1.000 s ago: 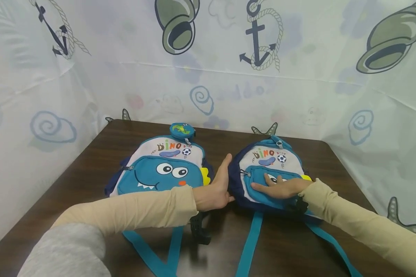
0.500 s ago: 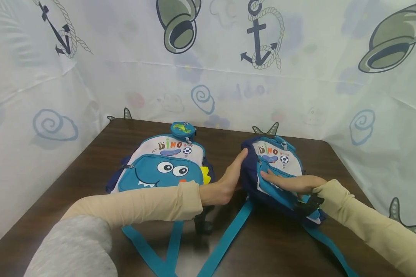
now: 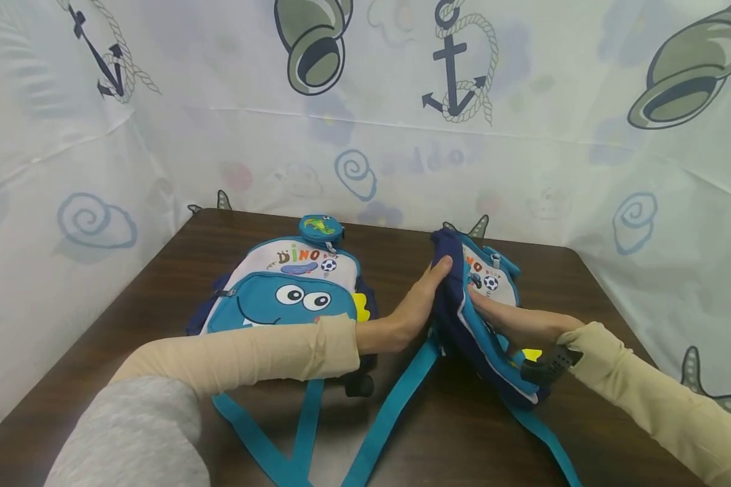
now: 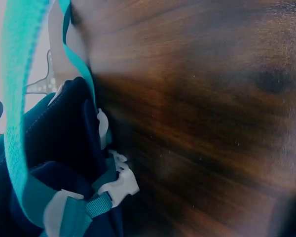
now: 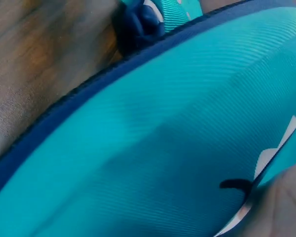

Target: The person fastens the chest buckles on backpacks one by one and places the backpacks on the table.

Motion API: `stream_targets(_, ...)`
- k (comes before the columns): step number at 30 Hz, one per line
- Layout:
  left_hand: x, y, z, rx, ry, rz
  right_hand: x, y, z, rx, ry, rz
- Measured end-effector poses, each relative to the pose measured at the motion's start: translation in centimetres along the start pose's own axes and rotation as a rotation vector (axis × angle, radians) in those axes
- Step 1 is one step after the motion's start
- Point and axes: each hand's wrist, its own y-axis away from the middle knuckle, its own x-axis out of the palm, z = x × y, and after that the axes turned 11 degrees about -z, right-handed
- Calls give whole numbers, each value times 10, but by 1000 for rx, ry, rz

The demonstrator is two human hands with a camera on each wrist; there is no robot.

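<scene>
In the head view, a child's backpack (image 3: 490, 279), white and blue with a dinosaur face, is tilted up on its edge between both hands. My left hand (image 3: 411, 308) presses its navy side and back, thumb up; its other fingers are hidden by the bag. My right hand (image 3: 526, 326) rests on the blue front pocket, sinking into the cloth, with its fingertips partly hidden. The left wrist view has the bag's navy back (image 4: 59, 138), teal strap (image 4: 17, 113) and white buckle (image 4: 119, 187). Teal pocket cloth (image 5: 153, 133) fills most of the right wrist view.
A matching backpack (image 3: 292, 297) lies face up on the left, with a small round dinosaur pouch (image 3: 321, 228) at its top. Teal straps (image 3: 396, 406) trail toward the front of the dark wooden table (image 3: 158, 297). Printed white cloth (image 3: 378, 81) surrounds the back and sides.
The right backpack has gone from lying face up to standing steeply on edge, turning its front toward the right. My left hand has moved rightward with its side.
</scene>
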Motion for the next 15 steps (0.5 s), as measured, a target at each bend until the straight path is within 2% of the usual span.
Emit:
stream_targets(3, 1, -1, -2, 17, -15, 13, -7, -13, -20, -41, -36, 29)
stream_targets(6, 2, -1, -6, 50, -45, 41, -12, -22, -36, -122, -100, 85)
stream_targets(10, 3, -4, -12, 104, -115, 68, -13, -22, -40, -212, -215, 162)
stream_targets(15, 6, -10, -19, 173, -171, 93, -12, -21, -43, -307, -334, 213)
